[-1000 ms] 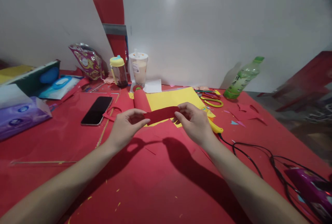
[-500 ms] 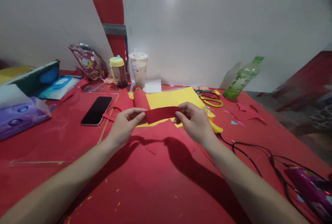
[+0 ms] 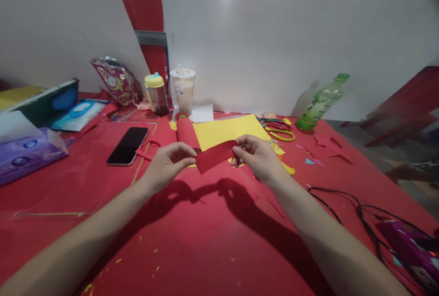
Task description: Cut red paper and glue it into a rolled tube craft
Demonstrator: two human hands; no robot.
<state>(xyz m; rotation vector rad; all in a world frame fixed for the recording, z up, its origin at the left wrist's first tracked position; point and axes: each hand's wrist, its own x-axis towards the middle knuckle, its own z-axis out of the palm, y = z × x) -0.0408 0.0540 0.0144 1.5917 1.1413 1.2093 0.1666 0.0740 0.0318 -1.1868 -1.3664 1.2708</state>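
A short strip of red paper [image 3: 216, 156] is held in the air above the red table, its left end tilted down. My right hand [image 3: 257, 156] pinches the strip's right end between thumb and fingers. At the other end, my left hand [image 3: 171, 163] has its thumb and index finger parted, right by the paper's edge, gripping nothing. Behind the strip lie a rolled red tube [image 3: 187, 132] and a yellow sheet [image 3: 229, 129]. Shadows of both hands fall on the red sheet below.
Left of my hands are a phone [image 3: 128, 146] and a purple tissue pack [image 3: 30, 154]. A drink cup [image 3: 184, 92] and a yellow-lidded bottle [image 3: 157, 96] stand behind. Yellow-handled scissors [image 3: 281, 135], a green bottle [image 3: 320, 106] and a black cable [image 3: 358, 209] lie or stand to the right.
My left thumb and index finger have come apart and released the strip. Its left end has swung downward, while my right hand keeps its pinch.
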